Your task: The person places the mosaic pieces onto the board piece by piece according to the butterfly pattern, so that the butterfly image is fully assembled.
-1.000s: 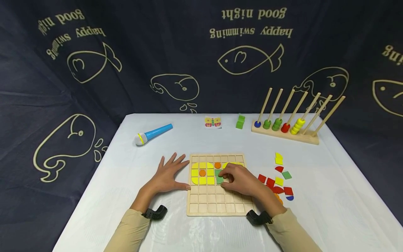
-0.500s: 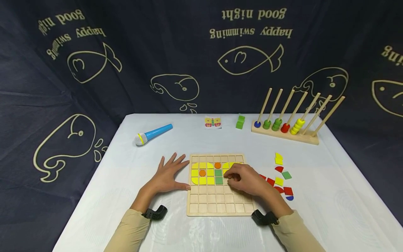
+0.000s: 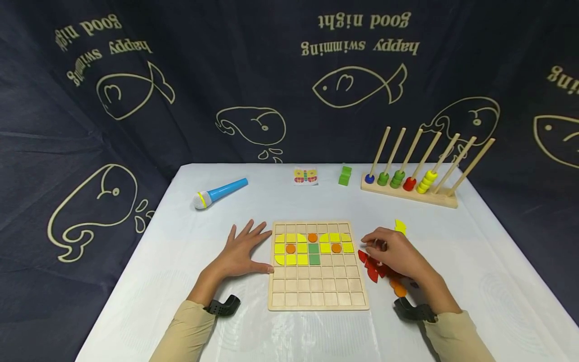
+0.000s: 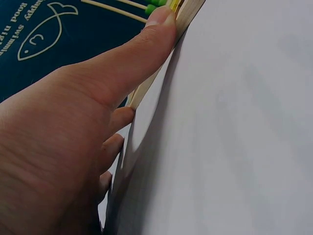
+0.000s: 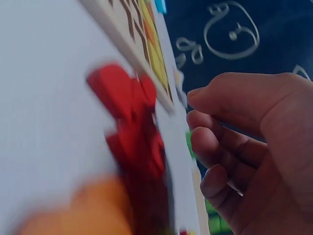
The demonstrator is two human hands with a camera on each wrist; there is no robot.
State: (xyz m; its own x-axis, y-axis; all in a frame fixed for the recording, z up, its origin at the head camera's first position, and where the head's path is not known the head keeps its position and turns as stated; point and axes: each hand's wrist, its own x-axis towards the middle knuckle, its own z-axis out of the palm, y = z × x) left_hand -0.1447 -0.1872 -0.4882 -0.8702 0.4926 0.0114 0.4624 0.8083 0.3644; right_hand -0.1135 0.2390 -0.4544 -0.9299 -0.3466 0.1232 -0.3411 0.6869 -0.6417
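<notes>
My left hand (image 3: 240,252) lies with spread fingers at the left edge of a wooden grid board (image 3: 298,299), its thumb and fingertips touching the rim. Upper cells of the board hold yellow tiles (image 3: 291,259), orange discs (image 3: 335,248) and two green squares (image 3: 314,254). Off the board's right side, my right hand (image 3: 392,251) hangs over loose tiles, fingers loosely bent. In the right wrist view nothing sits between its thumb and fingertips (image 5: 204,139). Red tiles (image 3: 372,273) and orange pieces (image 3: 399,289) show beneath that hand, which hides others.
Along the back stand a blue toy microphone (image 3: 228,189), a butterfly pattern card (image 3: 305,176), a green block (image 3: 345,176) and a peg rack with coloured beads (image 3: 409,193). Loose yellow tiles (image 3: 400,226) lie beyond the right hand. A dark printed cloth (image 3: 253,60) hangs behind the table.
My right hand has moved right, from the green squares on the board to over the loose tiles. The yellow tiles and orange disc it covered now show. My left hand stays put.
</notes>
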